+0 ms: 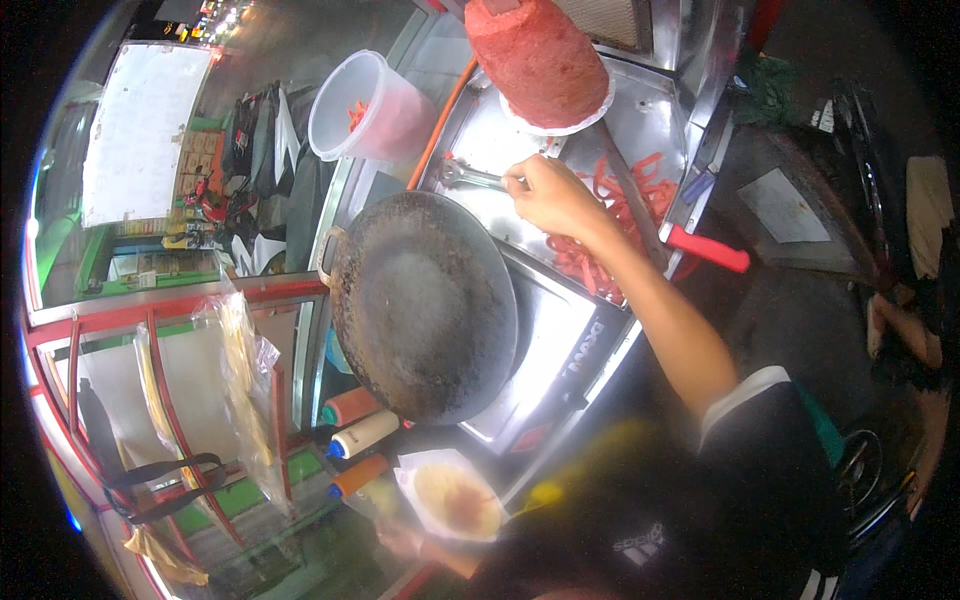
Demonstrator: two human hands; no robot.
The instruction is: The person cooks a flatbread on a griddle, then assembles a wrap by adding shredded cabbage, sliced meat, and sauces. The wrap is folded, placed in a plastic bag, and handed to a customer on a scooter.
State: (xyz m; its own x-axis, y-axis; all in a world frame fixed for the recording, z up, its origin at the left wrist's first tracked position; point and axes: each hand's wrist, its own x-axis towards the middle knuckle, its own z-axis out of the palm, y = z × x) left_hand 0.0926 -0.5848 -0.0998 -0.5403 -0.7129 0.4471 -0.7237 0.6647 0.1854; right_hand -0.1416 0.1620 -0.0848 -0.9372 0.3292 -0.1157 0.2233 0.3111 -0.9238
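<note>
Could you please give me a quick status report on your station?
Right hand gripping metal utensil. Left hand by flatbread on white paper, grip unclear. Red-handled knife lying across tray with red strips.

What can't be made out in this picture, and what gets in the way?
Meat cone: upper end cut off by the head view's top edge.
Red-handled knife: blade tip hidden by the cone's base, head view.
Metal utensil: grip end hidden by the right hand, head view.
Left hand: blurred, head view; finger positions unclear.
</note>
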